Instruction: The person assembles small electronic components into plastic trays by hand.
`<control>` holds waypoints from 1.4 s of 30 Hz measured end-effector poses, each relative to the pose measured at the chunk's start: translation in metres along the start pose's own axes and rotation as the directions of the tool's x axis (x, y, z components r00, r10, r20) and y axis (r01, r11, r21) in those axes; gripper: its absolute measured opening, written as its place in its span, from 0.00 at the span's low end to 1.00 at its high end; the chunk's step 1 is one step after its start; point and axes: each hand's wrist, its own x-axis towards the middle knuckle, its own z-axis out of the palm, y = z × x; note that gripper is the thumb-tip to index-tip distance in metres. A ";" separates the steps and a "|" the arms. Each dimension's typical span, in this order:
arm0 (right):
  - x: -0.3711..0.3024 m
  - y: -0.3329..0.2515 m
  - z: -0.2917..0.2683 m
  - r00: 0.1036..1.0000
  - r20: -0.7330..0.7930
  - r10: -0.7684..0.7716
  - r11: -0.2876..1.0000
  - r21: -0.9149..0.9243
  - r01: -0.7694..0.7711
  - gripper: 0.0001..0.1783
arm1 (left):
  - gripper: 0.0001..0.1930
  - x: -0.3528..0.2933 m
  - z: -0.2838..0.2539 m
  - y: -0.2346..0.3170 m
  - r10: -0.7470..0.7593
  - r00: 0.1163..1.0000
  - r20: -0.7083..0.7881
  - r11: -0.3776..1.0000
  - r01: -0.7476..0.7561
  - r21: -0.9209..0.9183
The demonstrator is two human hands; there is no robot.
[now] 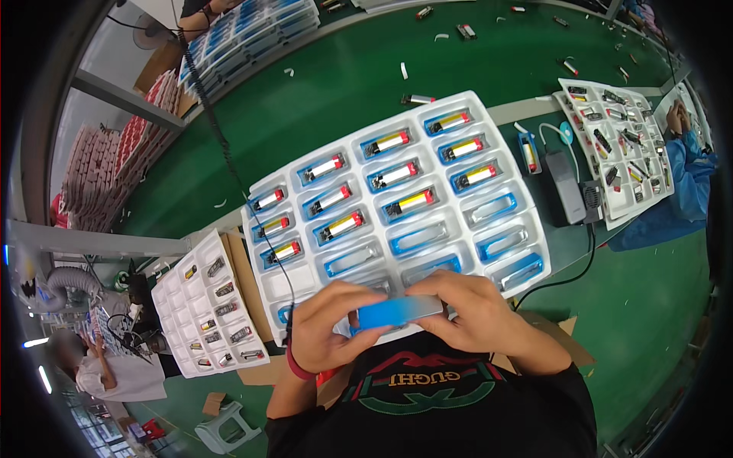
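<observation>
Two hands hold a blue-to-grey casing [398, 310] above the near edge of a white tray [302, 282].

The left hand [330, 324] has its fingers closed on the casing's left end; the right hand [471, 311] grips its right end between thumb and fingers. Behind the casing, the black shirt [473, 427] bears gold lettering, upside down in this view, with red and green motifs. The tray's near edge lies close to the shirt; its far rim borders a broad green work surface [336, 88] with small scattered parts. A black power adapter [563, 187] stands just beside the right edge; a second compartmented tray [169, 307] lies near the left edge, beside brown cardboard [249, 288].
</observation>
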 end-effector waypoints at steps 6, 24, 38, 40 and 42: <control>-0.001 0.002 -0.020 0.979 0.197 -0.057 0.948 0.319 -0.009 0.16 | 0.18 -0.014 0.021 0.012 -0.129 0.991 -0.039 0.904 0.102 -0.416; 0.251 0.125 -0.097 0.979 -0.071 0.192 0.612 -0.771 -0.176 0.17 | 0.11 -0.068 -0.056 -0.068 -0.385 0.815 -0.432 0.896 0.443 0.037; 0.205 0.030 -0.067 0.988 -0.074 0.132 0.972 -0.184 -0.143 0.13 | 0.09 -0.062 -0.080 -0.085 -0.214 0.965 -0.152 0.905 0.254 0.342; 0.168 -0.004 -0.048 0.989 -0.076 0.124 0.992 -0.003 -0.125 0.12 | 0.10 -0.055 -0.084 -0.065 -0.179 0.963 -0.202 0.924 0.235 0.302; 0.128 -0.017 -0.036 0.997 -0.049 0.066 0.997 0.038 -0.064 0.12 | 0.11 -0.037 -0.084 -0.047 -0.089 0.955 -0.283 0.962 0.156 0.226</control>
